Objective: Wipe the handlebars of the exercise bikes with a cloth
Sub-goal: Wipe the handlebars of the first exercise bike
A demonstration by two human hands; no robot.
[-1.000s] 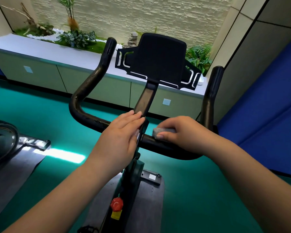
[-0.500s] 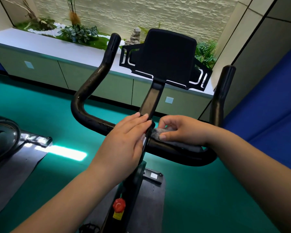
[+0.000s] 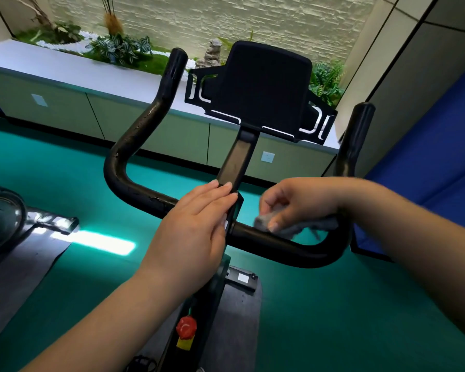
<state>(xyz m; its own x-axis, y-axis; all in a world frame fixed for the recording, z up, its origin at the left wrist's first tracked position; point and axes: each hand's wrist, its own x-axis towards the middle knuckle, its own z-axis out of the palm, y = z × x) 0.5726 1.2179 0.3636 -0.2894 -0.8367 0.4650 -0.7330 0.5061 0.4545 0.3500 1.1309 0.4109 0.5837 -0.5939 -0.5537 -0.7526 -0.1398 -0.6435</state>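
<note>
A black exercise-bike handlebar (image 3: 134,189) curves up at both ends in front of me, with a black tablet holder (image 3: 263,89) on its centre post. My left hand (image 3: 196,232) rests flat with straight fingers on the bar's centre, next to the post. My right hand (image 3: 298,202) pinches a small grey cloth (image 3: 295,226) between thumb and fingers. The cloth lies along the top of the bar's right half, just right of the post.
The bike's frame with a red knob (image 3: 186,327) drops below the bar onto a grey mat (image 3: 236,318). Another bike's wheel (image 3: 0,218) sits at the left. A low white cabinet (image 3: 65,103) with plants runs along the back. A blue padded wall (image 3: 440,157) stands at the right.
My right hand has slid the cloth along the right half of the bar and more cloth now trails out behind my fingers. My left hand stays on the centre.
</note>
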